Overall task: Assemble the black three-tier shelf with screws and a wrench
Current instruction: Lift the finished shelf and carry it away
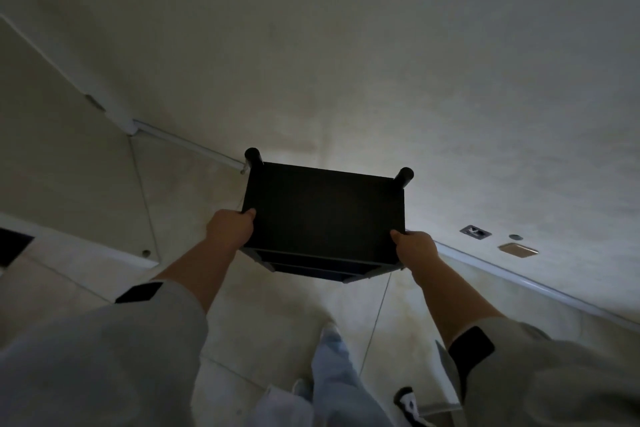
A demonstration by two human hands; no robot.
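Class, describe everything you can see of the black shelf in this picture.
The shelf is matt black, seen from above, its flat rectangular top panel facing the camera. Two round post ends stick up at the far corners. Under the near edge, lower tiers and pale grey posts show. It sits near the wall; whether it touches the floor cannot be told. The left hand grips its left edge, the right hand its near right corner.

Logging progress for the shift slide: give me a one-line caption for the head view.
Both hands, left and right, hold the black three-tier shelf by its top panel, near the wall.
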